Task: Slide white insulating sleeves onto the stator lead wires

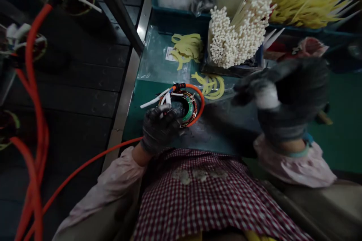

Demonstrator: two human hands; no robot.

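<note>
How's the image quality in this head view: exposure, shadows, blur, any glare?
Head view: dim overall, with the floor at left sinking into near-black; the right hand is motion-blurred, the left hand sharper; a dark shadow lies on the worktop between the hands; a small bright glint sits on the metal edge; the white-tipped bundle reads fairly clearly.

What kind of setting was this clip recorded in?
Probably a motor assembly workshop: a wire-wound ring with a green circuit board sits on the bench, similar wound parts stand off to the left, and bundled white-tipped sticks fill a bin.
</note>
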